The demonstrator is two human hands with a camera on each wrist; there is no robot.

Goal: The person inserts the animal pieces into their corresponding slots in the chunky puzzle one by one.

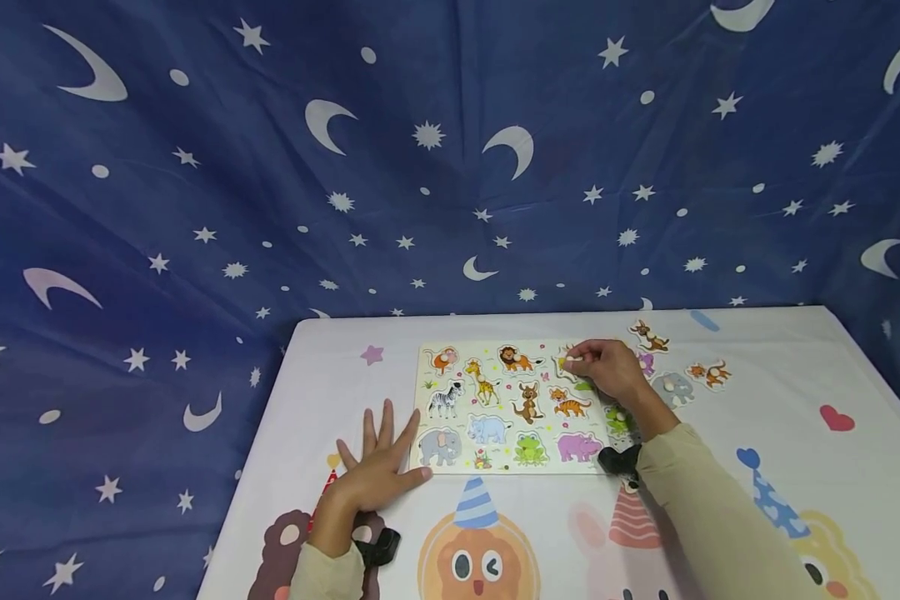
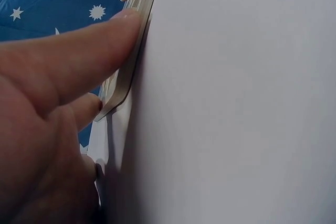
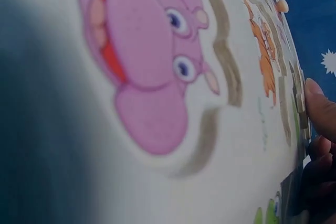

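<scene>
A pale board [image 1: 450, 421] with animal pictures in cut-outs lies flat on the table. My left hand [image 1: 375, 473] is spread at its lower left corner; in the left wrist view the thumb [image 2: 113, 32] touches the board's edge [image 2: 126, 77]. At the upper right cut-out, my right hand [image 1: 611, 367] pinches a small piece [image 1: 565, 364], mostly hidden by the fingers. The right wrist view shows the right fingers [image 3: 321, 114] at the board's far edge, beyond the purple hippo picture [image 3: 142, 40] and the tiger picture [image 3: 262, 51].
Loose animal pieces lie right of the board: a kangaroo [image 1: 650, 337], a tiger [image 1: 710, 375], an elephant [image 1: 673, 388], a purple piece [image 1: 647, 363] and a frog [image 1: 617, 419] partly under the right forearm. A blue cloth [image 1: 420, 167] with moons and stars hangs behind the table.
</scene>
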